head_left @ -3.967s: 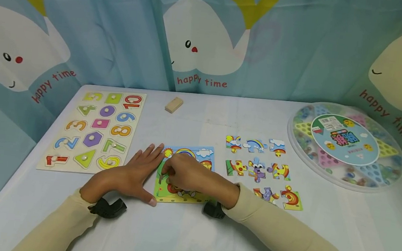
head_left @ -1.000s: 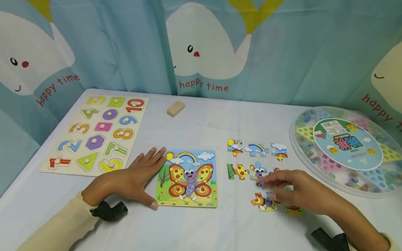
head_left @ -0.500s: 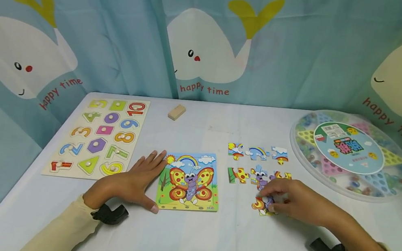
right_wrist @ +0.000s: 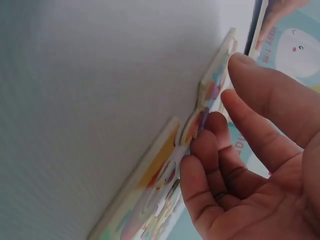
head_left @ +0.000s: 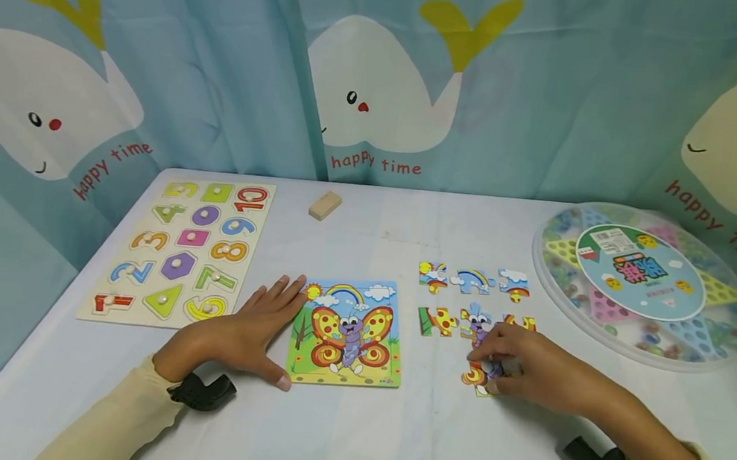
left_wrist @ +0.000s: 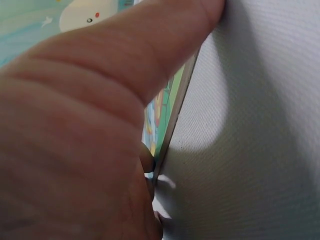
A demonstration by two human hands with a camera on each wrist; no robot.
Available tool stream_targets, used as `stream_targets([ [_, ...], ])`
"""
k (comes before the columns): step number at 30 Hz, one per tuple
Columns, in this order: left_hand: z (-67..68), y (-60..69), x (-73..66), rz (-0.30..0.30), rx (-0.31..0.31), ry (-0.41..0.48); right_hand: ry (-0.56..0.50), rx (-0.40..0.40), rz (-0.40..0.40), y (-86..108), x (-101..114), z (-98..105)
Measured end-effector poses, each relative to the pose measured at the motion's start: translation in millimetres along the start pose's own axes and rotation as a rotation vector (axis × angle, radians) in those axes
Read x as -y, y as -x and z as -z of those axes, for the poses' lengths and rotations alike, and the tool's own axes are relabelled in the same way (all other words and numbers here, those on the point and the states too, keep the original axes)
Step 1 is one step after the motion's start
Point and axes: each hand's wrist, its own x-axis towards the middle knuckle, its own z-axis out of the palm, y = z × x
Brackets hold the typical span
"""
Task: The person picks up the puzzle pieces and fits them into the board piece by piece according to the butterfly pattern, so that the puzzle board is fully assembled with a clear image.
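My left hand (head_left: 242, 337) lies spread at the left side of a square butterfly puzzle (head_left: 349, 337), its fingertips and thumb at the puzzle's edge. The puzzle shows a purple butterfly, a sun and a rainbow. To its right, my right hand (head_left: 529, 367) pinches a butterfly-body puzzle piece (head_left: 476, 376) in the bottom row of loose pieces, with the index finger at its upper edge and the thumb at its lower edge. In the right wrist view, the piece (right_wrist: 215, 80) sits low at the tabletop beside the fingertips. The hand hides the bottom-right piece in the head view.
Loose puzzle pieces (head_left: 471, 280) lie in rows above the right hand. A wooden number board (head_left: 184, 255) lies at left, a small wooden block (head_left: 325, 205) at the back. The round marble game box (head_left: 646, 285) sits back right, before a whale-print curtain (head_left: 385, 74).
My right hand has left the butterfly puzzle and moved right to the loose pieces, settling on the bottom row. My left hand stays beside the puzzle. The head view has shifted slightly.
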Motion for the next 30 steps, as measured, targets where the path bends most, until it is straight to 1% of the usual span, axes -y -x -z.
stream_targets([
  [5,0.0,0.0,-0.3,-0.009,-0.006,0.004,0.054,-0.002,0.017,-0.8,-0.9,-2.9],
  [9,0.8,-0.3,-0.6,-0.014,-0.004,0.008,0.059,-0.010,0.038,-1.8,-1.5,-4.9],
  [13,0.8,-0.4,-0.6,-0.014,-0.002,0.007,0.056,-0.018,0.042,-1.5,-1.1,-6.5],
  [17,0.7,-0.1,-0.2,-0.013,-0.002,0.011,0.003,-0.027,0.052,-2.2,-0.3,-7.4],
  [21,-0.2,0.0,-0.3,-0.009,-0.004,0.020,-0.084,-0.017,-0.007,-3.1,0.4,-8.5],
  [23,-0.1,0.1,-0.5,-0.007,-0.004,0.019,-0.107,-0.013,-0.043,-3.0,0.7,-8.4],
  [24,0.0,0.1,-0.5,-0.008,-0.004,0.018,-0.115,-0.011,-0.049,-2.8,0.9,-8.2],
  [26,0.4,0.0,-0.5,-0.010,-0.003,0.016,-0.129,-0.007,-0.055,-2.2,0.9,-7.3],
  [30,0.6,-0.5,0.1,-0.012,-0.002,0.012,-0.155,-0.010,-0.038,-1.6,0.3,-5.3],
])
